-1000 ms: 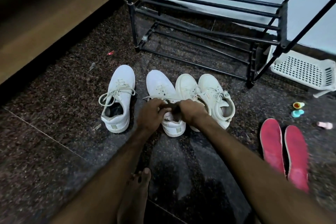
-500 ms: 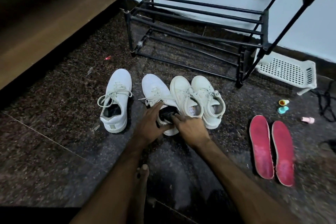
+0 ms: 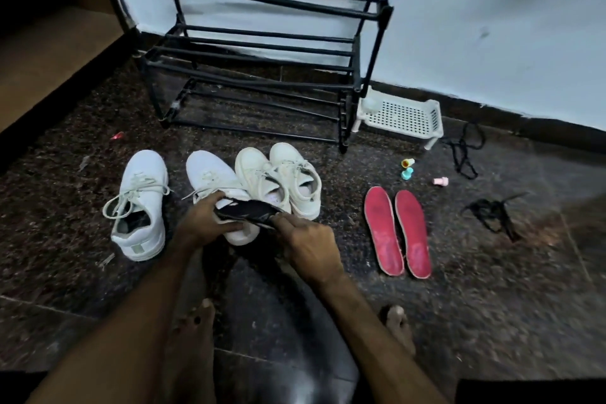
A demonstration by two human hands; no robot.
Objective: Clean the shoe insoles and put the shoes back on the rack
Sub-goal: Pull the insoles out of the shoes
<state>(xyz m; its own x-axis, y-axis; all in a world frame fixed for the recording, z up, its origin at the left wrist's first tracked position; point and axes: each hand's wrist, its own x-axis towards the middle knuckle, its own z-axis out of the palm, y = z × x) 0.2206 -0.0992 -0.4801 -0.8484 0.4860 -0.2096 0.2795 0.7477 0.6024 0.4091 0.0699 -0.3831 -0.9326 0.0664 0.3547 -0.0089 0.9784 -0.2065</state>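
Observation:
Several white sneakers stand in a row on the dark stone floor. A black insole (image 3: 249, 210) is partly out of the second sneaker (image 3: 214, 179). My left hand (image 3: 203, 223) grips the insole's left end and steadies the shoe's heel. My right hand (image 3: 310, 244) pinches the insole's right end. The leftmost sneaker (image 3: 141, 203) stands apart, with a dark insole inside it. A cream pair (image 3: 282, 177) touches the second sneaker on its right. Two red insoles (image 3: 396, 231) lie flat side by side further right. The black shoe rack (image 3: 262, 43) stands bare against the wall behind.
A white perforated basket (image 3: 401, 115) sits right of the rack. Small coloured caps (image 3: 408, 167) and a pink piece (image 3: 441, 181) lie near it. Black laces (image 3: 492, 211) are scattered at the right. A wooden ledge (image 3: 49, 52) runs along the left. My bare feet (image 3: 196, 331) rest below.
The black insole has come further out of the second sneaker and now stretches between both hands. My head has lifted, bringing more of the rack into view.

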